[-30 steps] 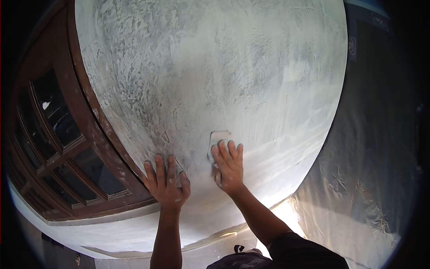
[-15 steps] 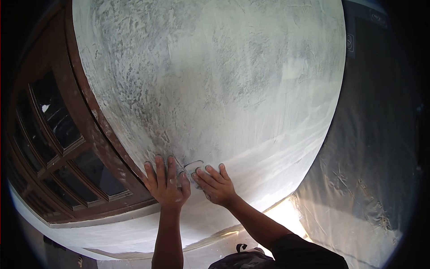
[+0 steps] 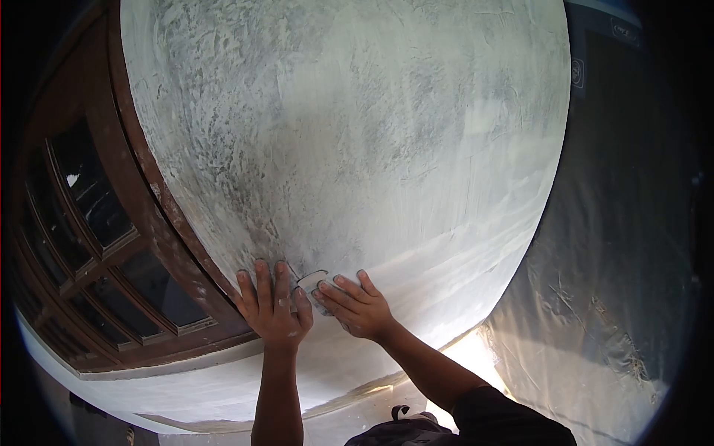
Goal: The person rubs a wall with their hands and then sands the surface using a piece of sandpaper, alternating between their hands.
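Observation:
Patchy white-grey plaster covers the wall (image 3: 357, 156) in front of me. My left hand (image 3: 277, 316) lies flat on its lower part beside the door frame, fingers spread and dusty, thumb toward the right hand. Just to its right, my right hand (image 3: 357, 306) presses a small piece of sandpaper (image 3: 314, 281) to the wall under its fingers. The sheet is pale with a dark, curved upper edge; most of it is hidden by the fingers. White dust marks both hands.
At the left is a brown wooden frame (image 3: 163, 223) with glass panes (image 3: 93, 186), close to my left hand. A dark plastic sheet (image 3: 595, 245) hangs at the right. Bright light falls on the floor (image 3: 472, 360) below the wall.
The right hand and sandpaper have shifted slightly left and up, and more of the sheet shows between the hands. The left hand has barely moved.

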Demonstrator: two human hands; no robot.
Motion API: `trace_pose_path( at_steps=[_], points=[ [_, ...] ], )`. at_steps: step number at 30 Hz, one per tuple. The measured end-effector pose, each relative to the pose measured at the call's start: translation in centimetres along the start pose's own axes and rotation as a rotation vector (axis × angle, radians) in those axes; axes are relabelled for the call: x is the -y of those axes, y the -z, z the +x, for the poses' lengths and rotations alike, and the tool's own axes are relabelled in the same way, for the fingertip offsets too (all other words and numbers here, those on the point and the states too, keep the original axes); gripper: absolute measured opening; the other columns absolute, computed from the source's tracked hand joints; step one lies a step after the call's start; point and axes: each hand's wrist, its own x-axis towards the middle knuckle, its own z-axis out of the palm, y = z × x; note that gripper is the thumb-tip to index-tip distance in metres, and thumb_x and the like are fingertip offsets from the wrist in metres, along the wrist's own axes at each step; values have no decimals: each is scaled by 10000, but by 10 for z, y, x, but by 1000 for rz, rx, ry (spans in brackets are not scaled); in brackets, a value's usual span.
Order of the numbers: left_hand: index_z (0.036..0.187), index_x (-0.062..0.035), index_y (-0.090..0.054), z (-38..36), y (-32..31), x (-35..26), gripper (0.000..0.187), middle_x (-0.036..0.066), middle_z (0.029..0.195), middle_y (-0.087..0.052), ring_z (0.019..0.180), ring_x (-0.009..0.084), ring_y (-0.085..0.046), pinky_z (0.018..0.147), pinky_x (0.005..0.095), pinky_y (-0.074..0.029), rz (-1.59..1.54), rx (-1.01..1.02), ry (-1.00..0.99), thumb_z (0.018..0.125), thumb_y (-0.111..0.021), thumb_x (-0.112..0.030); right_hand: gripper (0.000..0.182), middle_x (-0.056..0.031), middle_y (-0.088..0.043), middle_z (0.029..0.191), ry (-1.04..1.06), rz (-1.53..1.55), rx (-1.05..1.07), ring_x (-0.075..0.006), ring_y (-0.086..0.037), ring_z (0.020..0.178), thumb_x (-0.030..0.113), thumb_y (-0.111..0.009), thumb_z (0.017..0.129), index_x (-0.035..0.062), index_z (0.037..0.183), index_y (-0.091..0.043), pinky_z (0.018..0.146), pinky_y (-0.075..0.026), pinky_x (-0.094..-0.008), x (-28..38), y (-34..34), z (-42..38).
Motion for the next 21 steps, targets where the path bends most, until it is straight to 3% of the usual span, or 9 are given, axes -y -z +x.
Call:
trace_pose_path(
  at_steps=[3, 5, 8, 9, 12, 15, 18, 21],
  points=[
    [1271, -116, -605, 1, 1, -1, 418, 128, 1482, -420, 1424, 384, -260, 1125, 593, -188, -3, -5, 3, 924, -475, -308, 474, 13, -492, 1439, -82, -57, -63, -209, -347, 1402, 126, -596, 863, 181, 1333, -580, 1187, -155, -468, -48, 26, 37],
    [1273, -115, -603, 0, -1, -2, 419, 128, 1481, -421, 1425, 383, -258, 1124, 595, -188, -7, -11, 4, 926, -472, -310, 521, -34, -473, 1458, -331, -13, -235, -250, -304, 1429, 57, -584, 842, 126, 1357, -553, 1179, -141, -485, -80, 44, 73],
    [1278, -114, -599, 1, 0, -1, 421, 128, 1480, -421, 1427, 380, -254, 1123, 598, -188, -8, -15, 5, 929, -471, -309, 563, -69, -456, 1470, -375, 8, -332, -278, -272, 1442, 9, -578, 816, 94, 1371, -532, 1174, -125, -498, -75, 33, 74],
    [1282, -113, -596, 2, 0, -2, 421, 129, 1480, -421, 1429, 378, -250, 1123, 599, -187, -13, -9, 8, 929, -472, -306, 551, -68, -458, 1467, -347, 19, -218, -277, -267, 1444, 40, -582, 833, 95, 1378, -525, 1176, -125, -498, -54, 27, 57],
    [1305, -41, -552, 5, 4, -1, 445, 193, 1465, -421, 1400, 426, -276, 1085, 549, -255, 22, -1, -55, 940, -487, -288, 457, 65, -485, 1439, -35, -15, -40, -176, -300, 1423, 190, -612, 849, 234, 1304, -604, 1198, -128, -471, 2, -2, 4],
    [1309, -44, -549, 4, 5, 0, 443, 193, 1466, -419, 1404, 425, -269, 1086, 550, -254, 21, 1, -61, 941, -491, -284, 428, 70, -491, 1432, 11, -55, -40, -169, -302, 1422, 182, -592, 863, 236, 1286, -616, 1201, -126, -461, -27, 9, 13],
    [1311, -46, -548, 5, 5, -2, 443, 194, 1469, -415, 1405, 424, -269, 1087, 550, -253, 24, 0, -50, 943, -487, -285, 544, -48, -462, 1467, -282, -44, -187, -268, -293, 1429, 64, -576, 835, 122, 1374, -530, 1164, -154, -510, -77, 45, 69],
    [1312, -46, -546, 6, 4, -3, 440, 193, 1471, -412, 1406, 422, -268, 1089, 549, -252, 24, -15, -53, 944, -483, -280, 547, -63, -481, 1449, -403, -53, -345, -293, -323, 1412, 55, -586, 830, 104, 1371, -527, 1155, -165, -527, -82, 37, 81]
  ],
)
